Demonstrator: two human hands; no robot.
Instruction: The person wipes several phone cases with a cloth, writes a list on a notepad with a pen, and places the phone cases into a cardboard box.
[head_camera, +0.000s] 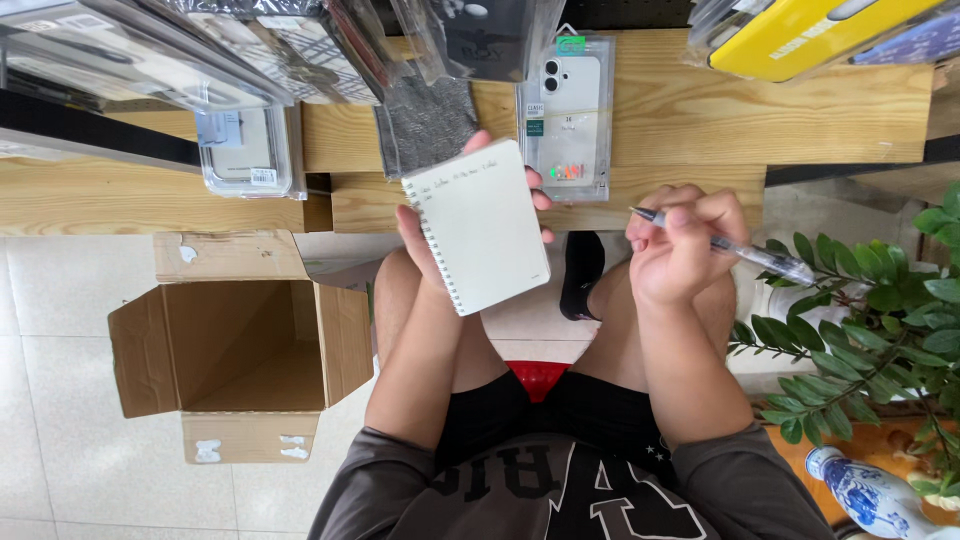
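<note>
Grey shirt (560, 500) with white lettering fills the bottom edge, closest to the lens; black shorts (560, 410) above it, a bit of red seat (537, 377) showing between my bare knees. I'm sitting over pale floor tiles (60, 330).

Left hand (425, 240): closed around a small spiral notepad (478, 227), held up from behind, fingertips wrapping the top and right edges. Pad is tilted, spiral binding along its left side, page mostly blank with a line of handwriting at the top. It sits above my left knee, in front of the wooden shelf edge (700, 110).

Right hand (680, 250): curled shut on a clear-barrelled pen (725, 245), lying roughly level across the fingers, one end pointing left toward the pad, the other sticking out right. Pen is not touching the paper; clear gap between the two.

Surroundings:
- open cardboard box (240, 345) on the floor to my left, flaps spread, nothing visible inside
- phone cases in clear packaging hanging over the shelf: white one (568, 115) just behind the pad, another clear pack (250, 150) further left, a grey textured one (430, 120) between
- yellow package (800, 35) top right
- leafy green plant (880, 320) on my right, blue-and-white vase (865, 495) below it
- black shoe (582, 272) between the knees
</note>
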